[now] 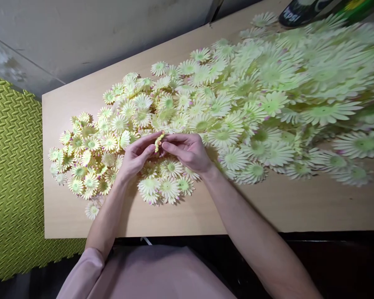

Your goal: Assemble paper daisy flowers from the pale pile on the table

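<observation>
Between the fingertips of my two hands is an artificial flower head [158, 142], pale yellow with pinkish spots and seen nearly edge-on. My left hand [138, 154] pinches it from the left, thumb and fingers closed. From the other side my right hand [188, 151] also pinches it, its thumb close to the flower. Both hands hover over a wide spread of pale daisy-like flower heads [169, 187] with greenish centres and some purple petal tips. Whether it is a single blossom or a small stack in my fingers, I cannot tell.
The wooden table [187, 216] carries flower heads along most of its length, blurred at the right. A Pepsi bottle [294, 14] and a green object [355, 10] stand at the back right. A grey wall [112, 33] runs behind; a yellow-green textured mat [12, 174] lies left.
</observation>
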A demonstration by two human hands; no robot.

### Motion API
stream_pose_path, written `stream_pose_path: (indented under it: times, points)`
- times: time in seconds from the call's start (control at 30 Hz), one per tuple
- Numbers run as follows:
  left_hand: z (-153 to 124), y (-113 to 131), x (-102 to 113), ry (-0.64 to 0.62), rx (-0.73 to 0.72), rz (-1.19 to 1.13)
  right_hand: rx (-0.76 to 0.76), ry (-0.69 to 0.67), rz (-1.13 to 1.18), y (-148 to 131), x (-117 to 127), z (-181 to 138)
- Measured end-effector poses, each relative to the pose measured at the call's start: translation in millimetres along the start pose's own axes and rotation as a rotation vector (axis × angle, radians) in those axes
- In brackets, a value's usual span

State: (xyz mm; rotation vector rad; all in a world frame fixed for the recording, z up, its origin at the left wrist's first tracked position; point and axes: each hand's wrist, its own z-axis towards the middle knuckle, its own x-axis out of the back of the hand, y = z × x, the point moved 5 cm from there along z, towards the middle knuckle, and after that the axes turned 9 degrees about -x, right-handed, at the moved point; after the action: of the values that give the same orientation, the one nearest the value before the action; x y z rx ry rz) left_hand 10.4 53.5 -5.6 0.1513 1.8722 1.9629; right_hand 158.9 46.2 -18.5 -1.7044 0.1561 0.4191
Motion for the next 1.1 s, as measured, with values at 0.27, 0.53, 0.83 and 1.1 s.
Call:
stream_pose_path:
  times: [0.27, 0.53, 0.83, 1.1]
  points:
    - [-0.2, 1.1, -0.5, 0.000, -0.010, 0.008, -0.001, 0.026, 0.014, 0.3, 0.4, -0.6]
    - [0.4, 1.0, 0.2, -0.017, -0.039, 0.038, 0.007, 0.032, 0.012, -2.1, -0.7, -1.6]
    - [0.0, 1.4, -0.3, 0.003, -0.005, -0.002, 0.013, 0.050, -0.014, -3.4, -0.1, -1.4]
    - [0.3, 2.3, -0.1, -0.010, -0.019, 0.026, 0.015, 0.051, -0.005, -4.6, -1.0, -2.5]
